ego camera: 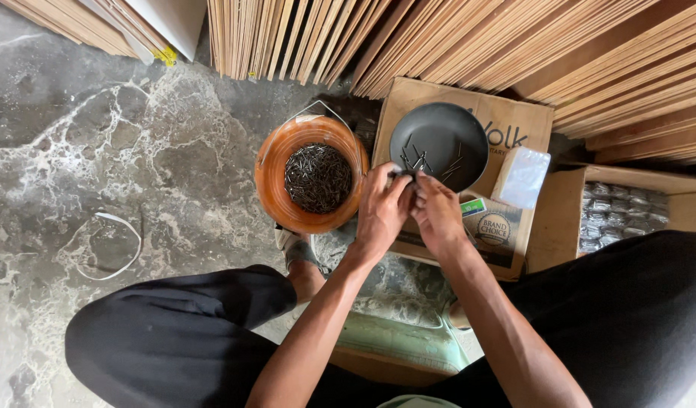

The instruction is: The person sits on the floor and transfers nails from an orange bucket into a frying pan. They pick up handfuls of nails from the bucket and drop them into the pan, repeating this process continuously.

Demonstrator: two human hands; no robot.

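While both hands pinch nails, left hand (380, 208), right hand (437, 211), orange bucket (271, 174) full, black pan (438, 136) sparse

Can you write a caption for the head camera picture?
Both hands, left and right, meet at a dark bowl beside an orange bucket of nails.

Ahead of you, thin wooden sheets (469, 38) lean stacked on edge along the wall. A white loop of strap (110, 245) lies on the mottled grey floor (76, 136). At your right, an open cardboard box (567, 219) holds small clear packets (620, 211).
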